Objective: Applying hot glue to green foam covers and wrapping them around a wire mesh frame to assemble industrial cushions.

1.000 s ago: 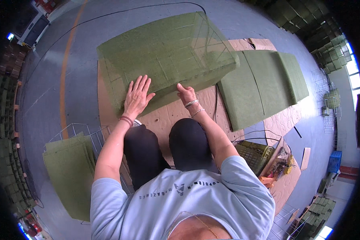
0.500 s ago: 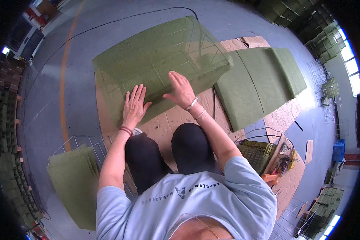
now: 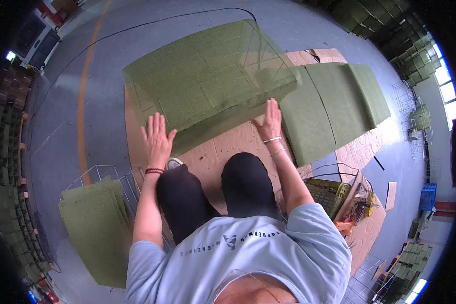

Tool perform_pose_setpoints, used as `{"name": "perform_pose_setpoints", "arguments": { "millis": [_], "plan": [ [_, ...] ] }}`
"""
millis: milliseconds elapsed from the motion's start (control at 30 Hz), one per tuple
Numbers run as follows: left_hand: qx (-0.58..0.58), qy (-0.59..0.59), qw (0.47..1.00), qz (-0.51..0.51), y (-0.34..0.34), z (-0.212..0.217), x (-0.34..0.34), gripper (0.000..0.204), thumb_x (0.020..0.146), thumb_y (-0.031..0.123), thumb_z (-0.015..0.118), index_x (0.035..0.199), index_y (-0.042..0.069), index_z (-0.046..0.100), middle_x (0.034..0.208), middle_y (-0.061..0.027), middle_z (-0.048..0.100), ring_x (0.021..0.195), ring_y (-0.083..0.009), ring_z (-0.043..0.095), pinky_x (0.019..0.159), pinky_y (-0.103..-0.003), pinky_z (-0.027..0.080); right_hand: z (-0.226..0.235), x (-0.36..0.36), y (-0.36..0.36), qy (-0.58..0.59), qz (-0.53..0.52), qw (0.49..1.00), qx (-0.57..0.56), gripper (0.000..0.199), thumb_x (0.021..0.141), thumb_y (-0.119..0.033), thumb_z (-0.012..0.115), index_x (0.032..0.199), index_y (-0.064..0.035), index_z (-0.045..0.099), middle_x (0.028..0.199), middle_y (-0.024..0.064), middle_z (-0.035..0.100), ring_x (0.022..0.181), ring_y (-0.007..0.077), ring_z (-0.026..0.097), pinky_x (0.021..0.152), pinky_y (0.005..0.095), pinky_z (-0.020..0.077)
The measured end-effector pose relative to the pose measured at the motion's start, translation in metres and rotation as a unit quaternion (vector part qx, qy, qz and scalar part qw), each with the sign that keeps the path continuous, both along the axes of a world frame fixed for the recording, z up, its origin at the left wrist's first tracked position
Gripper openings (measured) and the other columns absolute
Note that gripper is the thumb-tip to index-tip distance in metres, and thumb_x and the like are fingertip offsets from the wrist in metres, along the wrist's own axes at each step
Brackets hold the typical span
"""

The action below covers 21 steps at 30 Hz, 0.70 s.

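Observation:
In front of me a box-shaped wire frame wrapped in sheer green fabric (image 3: 197,76) lies on cardboard, its wires showing through the cloth. My left hand (image 3: 158,142) rests against its near left corner, fingers stretched out and spread. Over at the near right corner, my right hand (image 3: 269,122) is held flat with the fingers straight, grasping nothing; whether the palm touches the cloth I cannot tell. Just to the right lies another green fabric piece (image 3: 334,101), creased across its middle and raised along its far right part.
Cardboard sheets (image 3: 218,152) cover the floor under the work. At lower left, folded green fabric (image 3: 93,228) lies over a wire frame (image 3: 116,172). A yellow crate (image 3: 324,195) and an orange-handled tool (image 3: 344,226) sit to my right. A black cable (image 3: 152,23) crosses the far floor.
My hands have moved apart: the right slid toward the right corner, the left shifted slightly left and nearer me. The covered frame appears slightly further right in view.

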<state>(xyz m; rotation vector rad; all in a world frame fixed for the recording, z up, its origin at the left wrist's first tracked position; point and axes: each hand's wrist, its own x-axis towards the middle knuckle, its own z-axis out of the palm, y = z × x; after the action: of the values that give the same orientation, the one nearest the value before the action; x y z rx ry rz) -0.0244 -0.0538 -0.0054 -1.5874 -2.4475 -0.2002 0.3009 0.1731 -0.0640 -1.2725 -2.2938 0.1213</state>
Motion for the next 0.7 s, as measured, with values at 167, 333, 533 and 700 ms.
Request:
{"name": "perform_pose_setpoints", "arguments": {
  "millis": [167, 333, 533, 700],
  "plan": [
    [0.029, -0.092, 0.992, 0.077, -0.009, 0.008, -0.014, 0.074, 0.101, 0.052, 0.036, 0.151, -0.001, 0.024, 0.158, -0.02, 0.022, 0.146, -0.0339, 0.02, 0.119, -0.047, 0.016, -0.01, 0.051, 0.059, 0.094, -0.131, 0.987, -0.012, 0.081, 0.089, -0.039, 0.065, 0.146, 0.0058, 0.028, 0.151, 0.0259, 0.032, 0.14, 0.0371, 0.032, 0.114, 0.0425, 0.0301],
    [0.129, -0.255, 0.944, 0.165, -0.012, -0.003, -0.028, 0.08, 0.098, 0.051, 0.045, 0.149, -0.007, 0.022, 0.154, -0.0269, 0.026, 0.143, -0.0364, 0.027, 0.118, -0.042, 0.021, 0.01, 0.055, 0.128, 0.146, -0.184, 0.971, -0.038, 0.08, 0.094, -0.046, 0.055, 0.147, 0.0064, 0.025, 0.151, 0.0263, 0.031, 0.14, 0.0371, 0.032, 0.114, 0.0404, 0.0299],
    [0.244, -0.381, 0.858, 0.242, -0.009, -0.015, -0.054, 0.071, 0.098, 0.049, 0.049, 0.137, -0.01, 0.042, 0.132, -0.0298, 0.054, 0.123, -0.0365, 0.053, 0.101, -0.041, 0.041, 0.026, 0.037, 0.197, 0.183, -0.161, 0.943, -0.228, 0.063, 0.095, -0.055, 0.048, 0.124, -0.0006, 0.06, 0.112, 0.0259, 0.065, 0.111, 0.0376, 0.061, 0.096, 0.0439, 0.0454],
    [0.296, -0.311, 0.863, 0.266, -0.002, -0.02, -0.045, 0.06, 0.1, 0.048, 0.047, 0.084, -0.008, 0.062, 0.072, -0.0205, 0.063, 0.064, -0.0269, 0.055, 0.063, -0.045, 0.041, -0.001, 0.044, 0.215, 0.255, -0.211, 0.922, -0.201, 0.07, 0.093, -0.064, 0.045, 0.097, 0.0012, 0.07, 0.09, 0.0235, 0.069, 0.088, 0.037, 0.066, 0.08, 0.0433, 0.0486]
  ]
}}
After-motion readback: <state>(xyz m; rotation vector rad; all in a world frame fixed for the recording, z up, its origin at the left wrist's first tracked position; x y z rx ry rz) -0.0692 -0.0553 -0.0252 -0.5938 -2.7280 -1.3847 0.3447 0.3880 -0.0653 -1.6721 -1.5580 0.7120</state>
